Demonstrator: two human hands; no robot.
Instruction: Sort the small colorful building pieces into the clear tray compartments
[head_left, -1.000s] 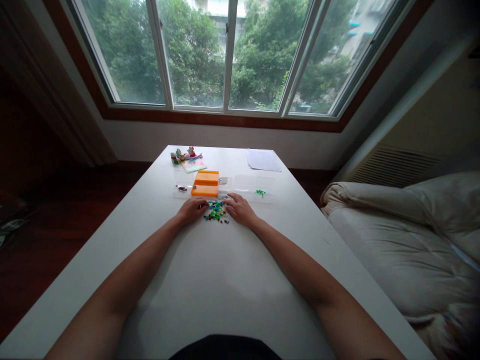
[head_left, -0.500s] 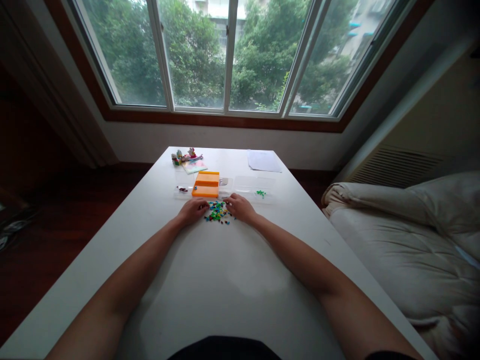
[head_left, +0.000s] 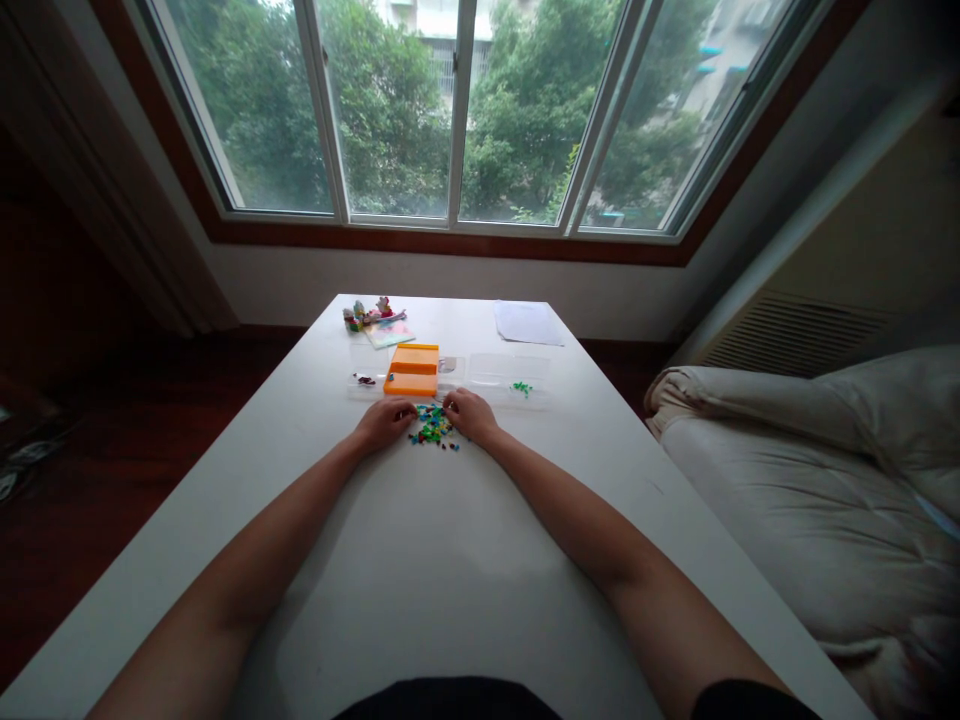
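A pile of small colourful pieces (head_left: 433, 426), mostly green, blue and yellow, lies on the white table (head_left: 420, 560). My left hand (head_left: 386, 422) rests at the pile's left edge with its fingers curled; whether they pinch a piece is too small to see. At the right edge my right hand (head_left: 471, 412) bends its fingers down over the pieces, fingertips close together, and what they hold, if anything, is hidden. Just beyond the hands sits an orange tray (head_left: 412, 383). Clear plastic containers flank it, the left one with dark red pieces (head_left: 364, 379), the right one with green pieces (head_left: 522, 388).
Small figures (head_left: 373, 312) and a coloured sheet (head_left: 390, 334) lie at the table's far left. White papers (head_left: 528, 323) are at the far right. A cushioned sofa (head_left: 780, 500) stands right of the table, and a window is beyond it.
My right hand has moved slightly left, over the right side of the pile. My left hand has hardly moved.
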